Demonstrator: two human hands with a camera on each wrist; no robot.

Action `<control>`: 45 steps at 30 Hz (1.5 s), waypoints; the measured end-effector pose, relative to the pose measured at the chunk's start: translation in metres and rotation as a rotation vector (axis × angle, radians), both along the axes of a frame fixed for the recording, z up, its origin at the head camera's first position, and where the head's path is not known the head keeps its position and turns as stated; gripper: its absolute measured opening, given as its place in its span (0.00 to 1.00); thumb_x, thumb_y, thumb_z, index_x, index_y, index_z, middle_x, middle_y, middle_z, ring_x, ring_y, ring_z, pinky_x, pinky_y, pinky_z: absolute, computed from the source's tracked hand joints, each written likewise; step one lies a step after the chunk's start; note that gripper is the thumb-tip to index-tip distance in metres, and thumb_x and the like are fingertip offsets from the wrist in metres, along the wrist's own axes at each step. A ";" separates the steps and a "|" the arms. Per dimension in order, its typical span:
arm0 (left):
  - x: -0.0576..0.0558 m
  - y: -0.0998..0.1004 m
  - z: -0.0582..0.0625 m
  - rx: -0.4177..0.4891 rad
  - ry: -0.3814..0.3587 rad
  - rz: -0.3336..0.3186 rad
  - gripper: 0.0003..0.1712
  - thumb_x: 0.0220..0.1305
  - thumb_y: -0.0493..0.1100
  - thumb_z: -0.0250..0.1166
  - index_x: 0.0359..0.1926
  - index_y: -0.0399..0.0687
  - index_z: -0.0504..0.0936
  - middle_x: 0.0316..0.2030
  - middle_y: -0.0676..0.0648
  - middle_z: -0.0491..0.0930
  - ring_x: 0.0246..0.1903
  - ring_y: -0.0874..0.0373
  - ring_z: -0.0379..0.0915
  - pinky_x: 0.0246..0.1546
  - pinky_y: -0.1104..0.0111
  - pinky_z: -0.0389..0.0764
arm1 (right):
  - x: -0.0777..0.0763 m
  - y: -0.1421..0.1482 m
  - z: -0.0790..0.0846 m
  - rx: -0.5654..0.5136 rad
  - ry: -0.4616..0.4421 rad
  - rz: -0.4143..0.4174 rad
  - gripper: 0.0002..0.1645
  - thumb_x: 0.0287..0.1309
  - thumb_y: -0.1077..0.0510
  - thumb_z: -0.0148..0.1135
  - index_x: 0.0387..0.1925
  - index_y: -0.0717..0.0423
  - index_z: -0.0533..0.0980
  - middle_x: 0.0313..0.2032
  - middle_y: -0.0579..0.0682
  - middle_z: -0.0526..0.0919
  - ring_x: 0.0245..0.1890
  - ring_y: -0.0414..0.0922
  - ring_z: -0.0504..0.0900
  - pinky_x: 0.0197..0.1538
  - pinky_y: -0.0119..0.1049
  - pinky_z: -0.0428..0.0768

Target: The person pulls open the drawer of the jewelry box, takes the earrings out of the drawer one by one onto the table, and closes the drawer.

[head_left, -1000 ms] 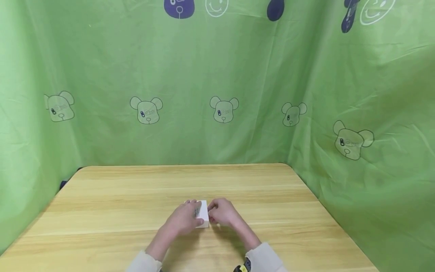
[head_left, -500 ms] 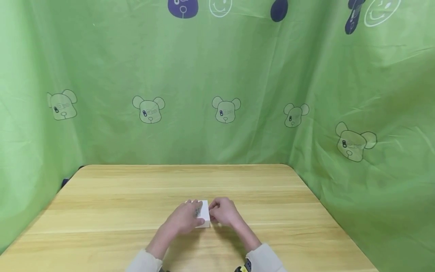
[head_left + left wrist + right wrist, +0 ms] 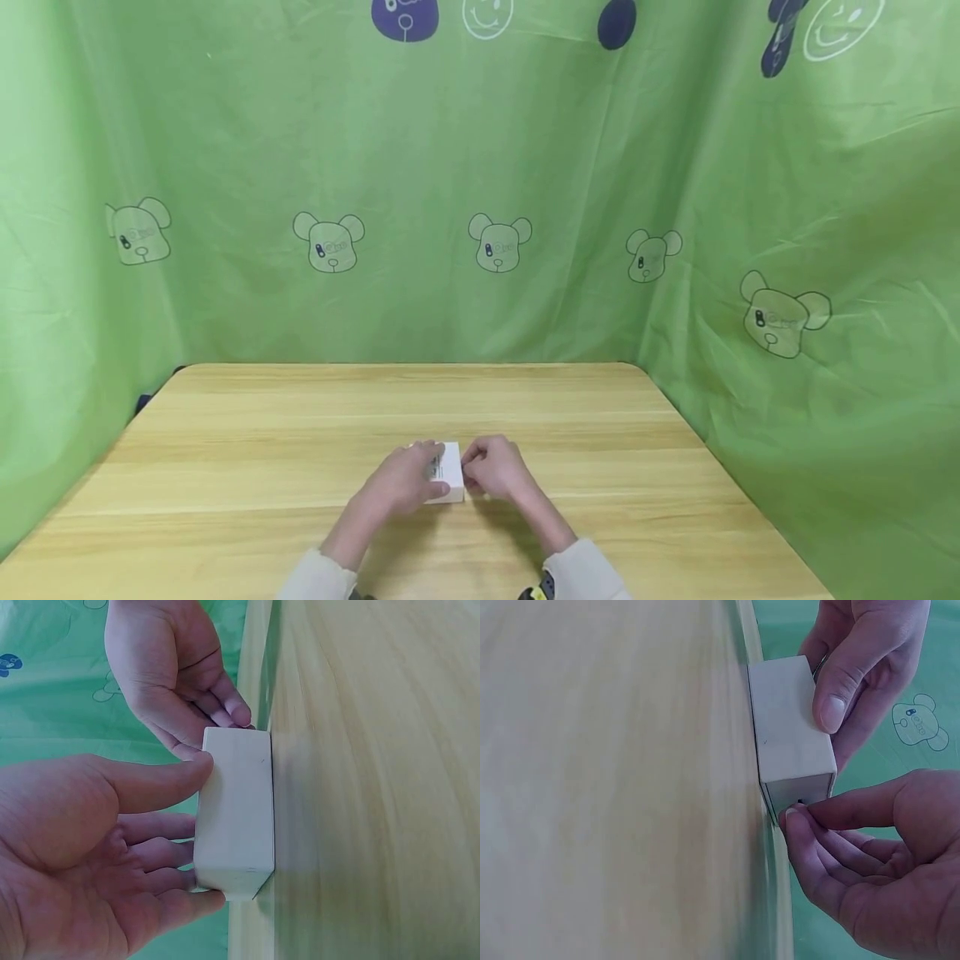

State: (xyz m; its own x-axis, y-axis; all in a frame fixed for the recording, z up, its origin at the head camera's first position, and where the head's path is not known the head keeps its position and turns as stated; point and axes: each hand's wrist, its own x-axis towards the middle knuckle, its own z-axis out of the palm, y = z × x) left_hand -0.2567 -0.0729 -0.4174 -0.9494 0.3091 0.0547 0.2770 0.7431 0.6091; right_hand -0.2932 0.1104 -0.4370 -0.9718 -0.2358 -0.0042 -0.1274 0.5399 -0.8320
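Note:
A small white cardboard box (image 3: pixel 452 472) with dark print on top lies flat on the wooden table (image 3: pixel 247 467). My left hand (image 3: pixel 406 478) holds it from the left, thumb on the near long side and fingers across the top; in the left wrist view the left hand (image 3: pixel 90 847) spans the box (image 3: pixel 238 802). At the box's right end is my right hand (image 3: pixel 495 467). The right wrist view has the right hand's (image 3: pixel 885 862) thumb and forefinger tips meeting at the end face of the box (image 3: pixel 791 720), beside a small dark spot. These fingertips hide part of that face.
Green cloth (image 3: pixel 405 308) with printed bear heads hangs behind the table and along both sides. Light sleeves (image 3: pixel 588 571) cover the forearms, and a dark and yellow watch-like band (image 3: pixel 538 588) sits at the right wrist.
The head view has shifted slightly. Left hand and box keep nearly the same place, with the left fingers moved a touch to the left; the right fingertips stay at the box's end.

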 end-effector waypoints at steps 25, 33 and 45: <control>0.000 0.000 0.001 -0.026 0.013 0.011 0.37 0.59 0.42 0.74 0.67 0.35 0.73 0.69 0.30 0.69 0.67 0.28 0.66 0.69 0.38 0.67 | -0.002 0.005 0.000 -0.039 -0.031 -0.010 0.03 0.56 0.71 0.62 0.33 0.67 0.80 0.26 0.57 0.86 0.23 0.47 0.87 0.30 0.38 0.89; 0.000 0.000 0.002 -0.020 0.009 0.012 0.36 0.59 0.42 0.74 0.67 0.36 0.74 0.68 0.31 0.70 0.62 0.30 0.72 0.65 0.39 0.73 | -0.004 0.008 0.000 -0.018 -0.035 -0.010 0.03 0.57 0.70 0.62 0.33 0.67 0.80 0.26 0.56 0.86 0.24 0.47 0.87 0.30 0.38 0.89; 0.000 0.000 0.001 0.001 -0.005 0.031 0.37 0.58 0.40 0.74 0.67 0.38 0.74 0.68 0.31 0.71 0.62 0.30 0.72 0.64 0.39 0.74 | -0.003 0.007 0.000 -0.020 -0.015 -0.015 0.03 0.54 0.72 0.62 0.32 0.68 0.80 0.25 0.58 0.86 0.22 0.47 0.86 0.29 0.39 0.89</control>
